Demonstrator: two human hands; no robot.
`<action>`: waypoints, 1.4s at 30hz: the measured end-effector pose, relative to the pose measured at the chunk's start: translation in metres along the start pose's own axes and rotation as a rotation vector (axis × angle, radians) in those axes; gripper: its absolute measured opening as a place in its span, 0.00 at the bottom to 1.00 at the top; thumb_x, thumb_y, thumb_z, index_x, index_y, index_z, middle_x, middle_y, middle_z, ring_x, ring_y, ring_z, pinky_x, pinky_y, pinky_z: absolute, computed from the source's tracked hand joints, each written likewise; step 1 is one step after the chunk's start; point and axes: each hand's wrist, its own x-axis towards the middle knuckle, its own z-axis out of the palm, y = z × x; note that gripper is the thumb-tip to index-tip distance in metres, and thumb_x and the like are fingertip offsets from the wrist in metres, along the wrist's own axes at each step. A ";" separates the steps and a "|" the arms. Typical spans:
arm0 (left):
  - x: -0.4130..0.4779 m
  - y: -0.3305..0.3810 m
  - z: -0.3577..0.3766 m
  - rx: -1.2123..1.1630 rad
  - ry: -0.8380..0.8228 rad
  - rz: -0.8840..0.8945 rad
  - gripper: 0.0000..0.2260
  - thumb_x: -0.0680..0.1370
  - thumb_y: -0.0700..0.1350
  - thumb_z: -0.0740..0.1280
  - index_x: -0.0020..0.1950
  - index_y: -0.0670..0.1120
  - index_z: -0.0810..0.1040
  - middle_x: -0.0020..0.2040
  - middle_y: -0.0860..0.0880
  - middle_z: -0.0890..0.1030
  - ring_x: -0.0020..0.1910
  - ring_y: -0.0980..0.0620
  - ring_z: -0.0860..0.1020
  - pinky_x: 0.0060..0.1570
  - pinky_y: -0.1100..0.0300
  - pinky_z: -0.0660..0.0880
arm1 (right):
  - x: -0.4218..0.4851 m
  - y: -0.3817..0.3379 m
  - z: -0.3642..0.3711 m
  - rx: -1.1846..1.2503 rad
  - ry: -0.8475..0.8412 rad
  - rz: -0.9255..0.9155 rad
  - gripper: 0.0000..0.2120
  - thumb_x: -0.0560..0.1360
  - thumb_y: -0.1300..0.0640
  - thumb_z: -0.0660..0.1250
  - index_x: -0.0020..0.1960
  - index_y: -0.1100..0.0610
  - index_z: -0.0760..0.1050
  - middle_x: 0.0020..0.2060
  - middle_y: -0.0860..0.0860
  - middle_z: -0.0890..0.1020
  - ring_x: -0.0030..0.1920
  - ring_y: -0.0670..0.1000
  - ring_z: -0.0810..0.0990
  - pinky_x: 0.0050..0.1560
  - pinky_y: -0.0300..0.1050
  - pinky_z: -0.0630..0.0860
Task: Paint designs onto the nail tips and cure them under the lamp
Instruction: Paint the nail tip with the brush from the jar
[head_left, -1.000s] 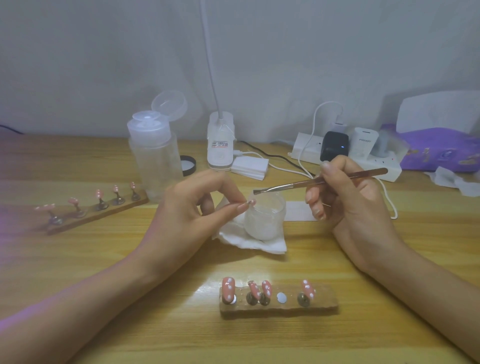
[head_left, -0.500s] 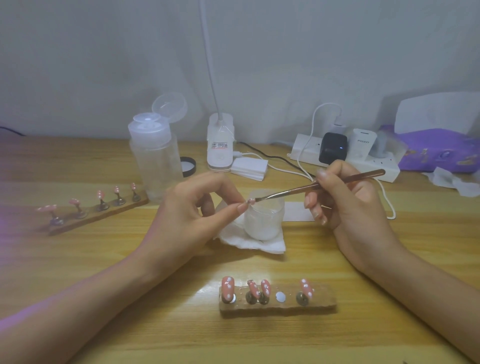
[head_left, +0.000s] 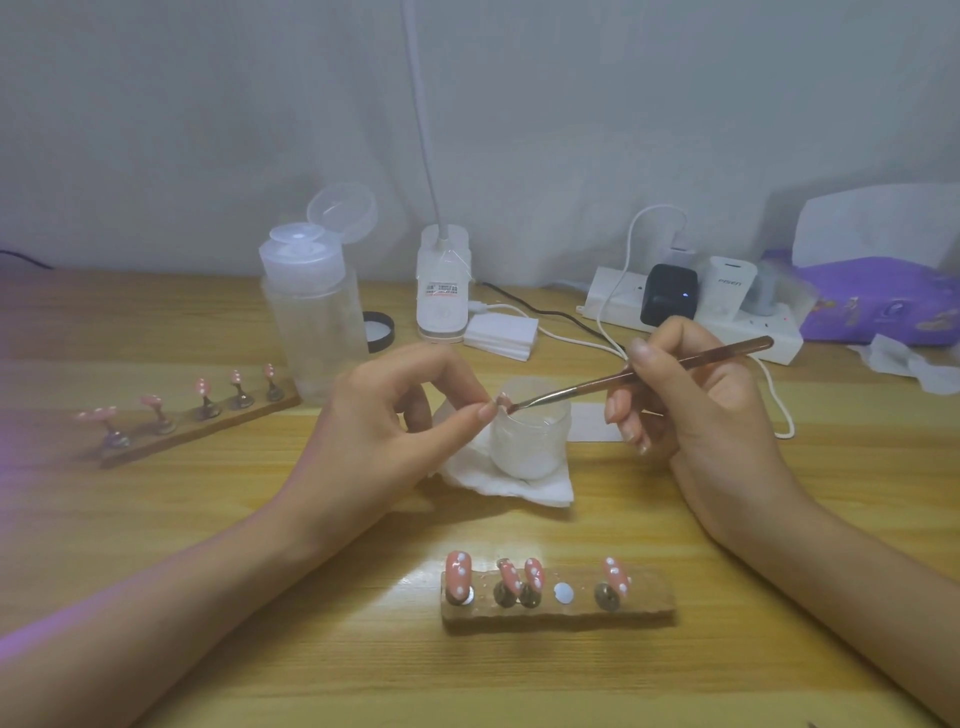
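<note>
A small nail tip is pinched between thumb and forefinger of the left hand and held up just over the rim of a frosted jar. A slim brush is gripped pen-fashion in the right hand, and its bristles are laid right against the pinched tip. The jar is set on a crumpled white tissue in the middle of the desk.

Nearer the camera, a wooden holder strip is seen with four pink tips dotted in white, each stood on a stud; a pale round disc is shown between the third and fourth.

Off to the left, a second holder is laid at an angle, with five more pink tips mounted on it. Behind it a clear bottle is stood with its flip lid open, a black cap just beside it. At the back, the white lamp base is stood with its thin neck rising out of view, a stack of white pads is placed next to it, and a power strip loaded with chargers is laid against the wall.
</note>
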 end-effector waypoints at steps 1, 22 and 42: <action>0.000 0.000 0.000 -0.001 -0.001 0.000 0.07 0.76 0.43 0.73 0.39 0.47 0.79 0.29 0.66 0.75 0.23 0.60 0.68 0.29 0.76 0.62 | 0.000 0.000 0.000 -0.011 0.012 0.005 0.12 0.78 0.57 0.64 0.38 0.57 0.67 0.26 0.53 0.78 0.24 0.48 0.73 0.25 0.37 0.70; 0.008 0.032 -0.025 -0.282 0.413 0.012 0.02 0.77 0.44 0.72 0.46 0.47 0.81 0.46 0.48 0.87 0.32 0.59 0.78 0.33 0.66 0.73 | 0.001 -0.001 -0.007 0.034 0.079 0.029 0.14 0.82 0.62 0.61 0.38 0.55 0.68 0.25 0.53 0.78 0.24 0.48 0.73 0.25 0.37 0.69; -0.054 0.062 0.025 0.419 -0.184 0.084 0.04 0.73 0.57 0.67 0.41 0.60 0.81 0.49 0.61 0.74 0.53 0.57 0.68 0.55 0.55 0.62 | 0.001 -0.002 -0.007 0.048 0.071 0.062 0.13 0.82 0.60 0.62 0.39 0.56 0.68 0.25 0.52 0.78 0.24 0.47 0.72 0.25 0.37 0.67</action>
